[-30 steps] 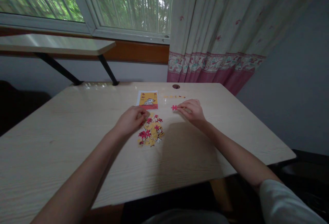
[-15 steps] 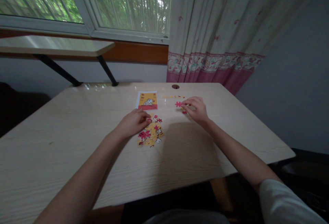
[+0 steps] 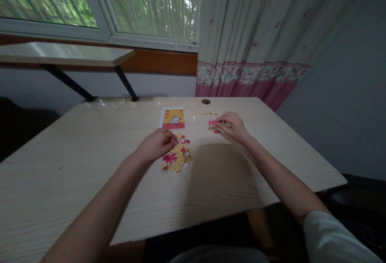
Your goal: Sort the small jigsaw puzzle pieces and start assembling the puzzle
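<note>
Between the thumb and fingertips of my right hand [image 3: 233, 127] is a pink jigsaw puzzle piece [image 3: 210, 122], raised a little above the table. Just below it lies a small red puzzle piece [image 3: 216, 132]. My left hand [image 3: 157, 143] rests at the upper left edge of a pile of yellow, pink and white puzzle pieces [image 3: 180, 156]. Its fingers are curled together at the pile, and whatever they may hold is hidden. Beyond the pile lies a picture card [image 3: 174, 117] with a white animal on yellow and red.
A row of small yellow puzzle pieces [image 3: 202, 114] runs to the right of the card. Farther back is a round cable hole [image 3: 206, 102] in the wooden table [image 3: 144, 202]. A raised shelf [image 3: 69, 54] on dark legs stands at the back left, and a curtain [image 3: 235, 46] hangs behind.
My right hand, with the pink puzzle piece, has shifted slightly to the right. My left hand has stayed in place at the pile.
</note>
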`<state>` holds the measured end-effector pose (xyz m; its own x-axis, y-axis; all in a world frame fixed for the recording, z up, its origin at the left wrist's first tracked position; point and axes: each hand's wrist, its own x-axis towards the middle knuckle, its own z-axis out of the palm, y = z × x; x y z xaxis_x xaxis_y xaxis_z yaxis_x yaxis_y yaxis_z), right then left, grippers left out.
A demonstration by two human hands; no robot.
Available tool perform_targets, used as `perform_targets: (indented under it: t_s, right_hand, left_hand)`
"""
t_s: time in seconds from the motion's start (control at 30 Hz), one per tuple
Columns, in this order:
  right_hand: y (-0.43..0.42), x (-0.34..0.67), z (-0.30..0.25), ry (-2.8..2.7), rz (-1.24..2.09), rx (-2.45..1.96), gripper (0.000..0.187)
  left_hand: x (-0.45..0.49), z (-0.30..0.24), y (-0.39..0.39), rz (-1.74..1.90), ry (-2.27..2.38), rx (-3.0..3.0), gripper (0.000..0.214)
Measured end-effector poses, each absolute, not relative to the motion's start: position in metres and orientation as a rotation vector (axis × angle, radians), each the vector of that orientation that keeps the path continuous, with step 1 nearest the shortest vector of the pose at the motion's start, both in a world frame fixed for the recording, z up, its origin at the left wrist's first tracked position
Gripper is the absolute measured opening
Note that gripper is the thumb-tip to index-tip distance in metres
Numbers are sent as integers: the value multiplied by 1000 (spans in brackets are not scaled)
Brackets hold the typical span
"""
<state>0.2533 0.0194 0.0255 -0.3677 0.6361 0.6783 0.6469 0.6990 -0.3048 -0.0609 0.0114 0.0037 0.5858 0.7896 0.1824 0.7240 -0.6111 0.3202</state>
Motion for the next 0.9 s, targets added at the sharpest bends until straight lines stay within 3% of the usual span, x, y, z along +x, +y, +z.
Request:
perform_targets:
  t_s: [0.37, 0.67, 0.9]
  right_hand:
    - [48, 322, -5, -2151, 706, -1420, 33]
    - [52, 323, -11, -2169, 799, -1419, 29]
    - [52, 326, -10, -2193, 689, -1455, 25]
  left_hand:
    - [-61, 2, 12, 481, 1242, 2561, 22]
    - [-60, 6, 10, 469, 1247, 2569, 18]
    - [-58, 7, 8, 496, 1245, 2414, 11]
